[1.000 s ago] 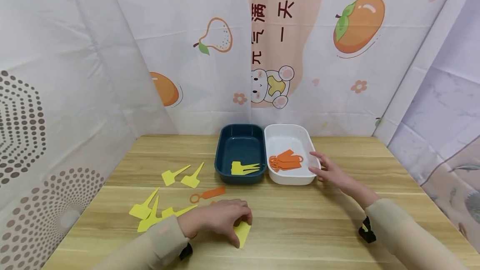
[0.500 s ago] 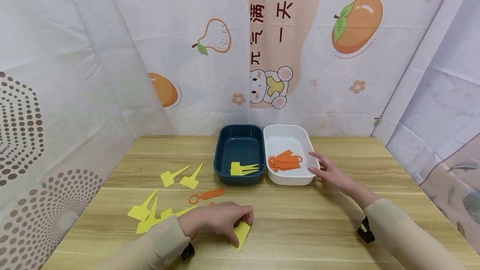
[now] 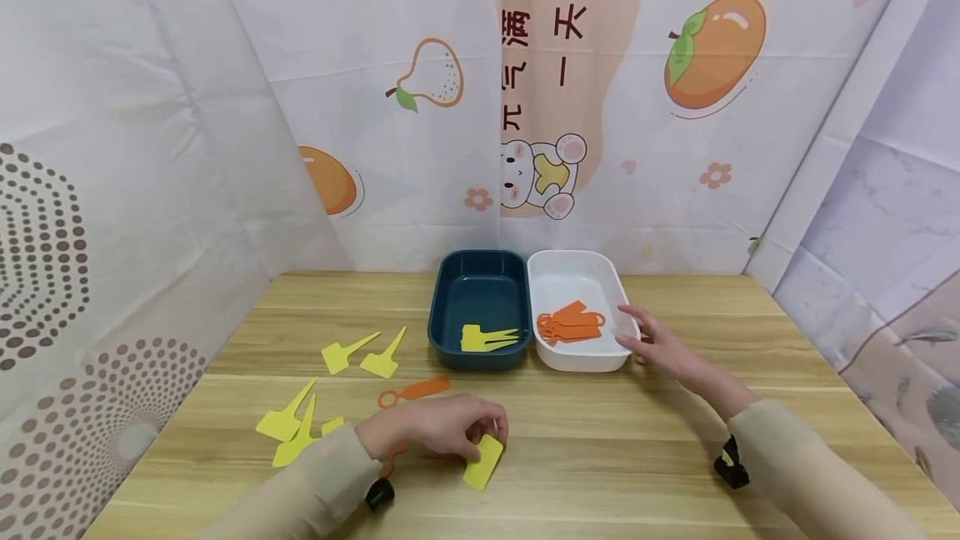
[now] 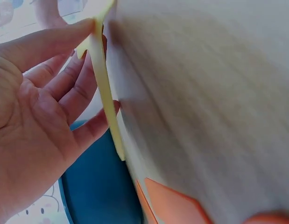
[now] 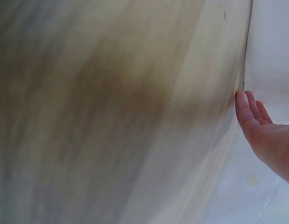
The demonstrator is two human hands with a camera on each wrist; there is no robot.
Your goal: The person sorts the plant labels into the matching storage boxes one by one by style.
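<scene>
My left hand (image 3: 448,427) pinches a yellow T-shaped plant label (image 3: 483,463) between thumb and fingers, near the front of the table. In the left wrist view the plant label (image 4: 105,88) is seen almost edge-on, its stem running down past the fingers. My right hand (image 3: 666,350) touches the right rim of the white bin (image 3: 581,273) with extended fingers. Several orange tags with ring ends (image 3: 573,323) lie in that bin. Beside it, the dark blue bin (image 3: 480,294) holds several yellow plant labels (image 3: 483,338).
On the left of the wooden table lie several yellow plant labels (image 3: 283,422), some overlapping. An orange ring tag (image 3: 414,391) lies ahead of my left hand. Another orange tag (image 3: 392,458) is partly hidden under my left wrist. A printed curtain (image 3: 450,148) hangs behind the bins.
My left hand has picked at the yellow plant label and now holds it tilted up a little. Part of an orange tag shows below that wrist. The right hand stays at the white bin.
</scene>
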